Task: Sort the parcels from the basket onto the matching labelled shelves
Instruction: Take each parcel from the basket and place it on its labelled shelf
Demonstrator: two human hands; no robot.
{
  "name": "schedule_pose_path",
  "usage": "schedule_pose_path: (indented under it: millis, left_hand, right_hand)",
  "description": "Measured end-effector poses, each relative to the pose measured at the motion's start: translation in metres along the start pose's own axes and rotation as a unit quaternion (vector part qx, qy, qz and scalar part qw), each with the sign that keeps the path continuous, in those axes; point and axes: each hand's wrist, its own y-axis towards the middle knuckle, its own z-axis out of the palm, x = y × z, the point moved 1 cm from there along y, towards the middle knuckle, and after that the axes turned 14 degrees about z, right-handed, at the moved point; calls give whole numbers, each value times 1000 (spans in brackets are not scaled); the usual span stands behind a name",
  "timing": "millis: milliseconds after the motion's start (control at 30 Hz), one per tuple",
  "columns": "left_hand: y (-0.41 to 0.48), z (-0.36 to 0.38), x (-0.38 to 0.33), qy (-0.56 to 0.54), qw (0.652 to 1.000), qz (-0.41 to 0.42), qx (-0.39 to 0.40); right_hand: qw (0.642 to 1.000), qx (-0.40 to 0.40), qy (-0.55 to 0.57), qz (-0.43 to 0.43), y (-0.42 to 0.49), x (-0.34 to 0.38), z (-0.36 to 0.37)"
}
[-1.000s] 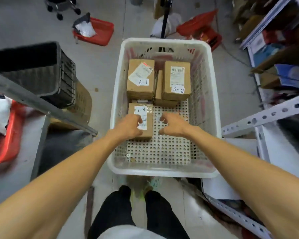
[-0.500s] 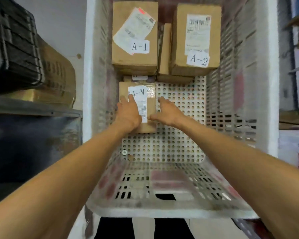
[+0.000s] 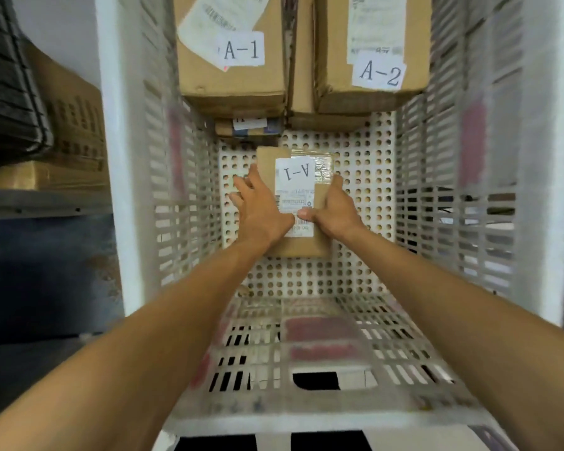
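Early stage: small A-1 parcel [image 3: 302, 203] mid-basket [image 3: 124, 157]. Right hand [image 3: 334, 213] pinches its 3 o'clock edge, thumb on label; left hand [image 3: 262, 211] presses straight fingers along 9 o'clock edge. Big A-1 box [image 3: 232, 76] and A-2 box [image 3: 372, 92] at 12 o'clock, unsorted.

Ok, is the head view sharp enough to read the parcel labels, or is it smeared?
Head view: basket walls smear with motion blur and bow from the wide lens; the upside-down A-1 label on the held parcel reads fine, likewise the far A-1 box and A-2 box.
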Motion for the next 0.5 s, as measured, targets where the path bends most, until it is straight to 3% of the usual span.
schedule_pose_path:
  millis: [100,300,500]
  left_hand:
    - [1,22,1,-78,996,-3,35]
    - [2,45,15,-272,959,-52,64]
    - [-4,36,21,-287,954,-28,79]
  right_hand:
    - [1000,-15,16,-6,-6,-23,-29]
    - [996,69,54,-8,-10,-52,-28]
    - [990,61,125,-19,-10,-54,-11]
